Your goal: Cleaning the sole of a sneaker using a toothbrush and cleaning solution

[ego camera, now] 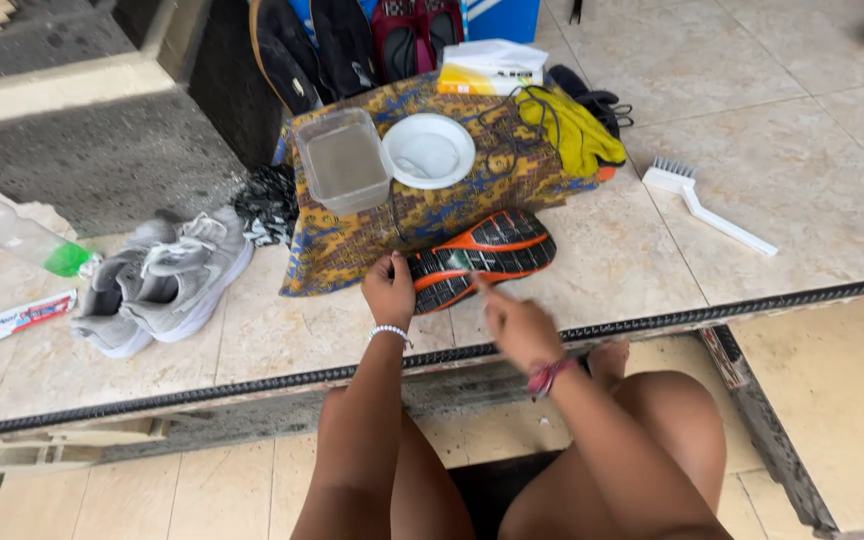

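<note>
Orange-and-black running shoe (487,255) lies sole-up, long axis left-right, on patterned cloth (422,205); left hand (389,290) clenched on its heel end, right hand (517,325) blurred, its grip unclear

Both forearms extend forward from the bottom edge, converging toward centre. Left hand (389,290): palm down, fingers curled, knuckles up, beaded band at wrist. Right hand (518,325): motion-blurred, index finger extended up-left, other fingers loosely bent, braided band at wrist. The 2 hands are near each other, not touching. Bare knees below.
</note>
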